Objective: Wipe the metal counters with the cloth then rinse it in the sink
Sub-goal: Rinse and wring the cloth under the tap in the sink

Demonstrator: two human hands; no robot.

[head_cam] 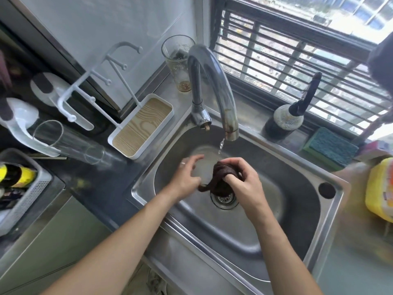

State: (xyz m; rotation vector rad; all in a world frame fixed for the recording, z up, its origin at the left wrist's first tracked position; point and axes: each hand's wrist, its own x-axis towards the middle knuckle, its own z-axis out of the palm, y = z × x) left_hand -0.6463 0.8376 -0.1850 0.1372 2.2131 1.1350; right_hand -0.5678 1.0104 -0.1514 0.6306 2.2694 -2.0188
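Observation:
A dark brown cloth (222, 174) is bunched over the stainless steel sink (287, 209), just above the drain (223, 199). My right hand (244, 179) grips the bunched part from the right, fingers curled round it. My left hand (187, 175) is just left of it, fingers loosely bent; a hanging tail of the cloth reaches its palm, and I cannot tell whether it holds that tail. A thin stream of water falls from the curved metal faucet (214, 86) into the basin just behind the cloth.
A white tray with a wood-grain base (142, 124) and clear glasses (70, 141) stand left of the sink. A tall glass (178, 62) stands behind the faucet. A dish brush (297, 107), a green sponge (331, 146) and a yellow container (380, 188) are on the right.

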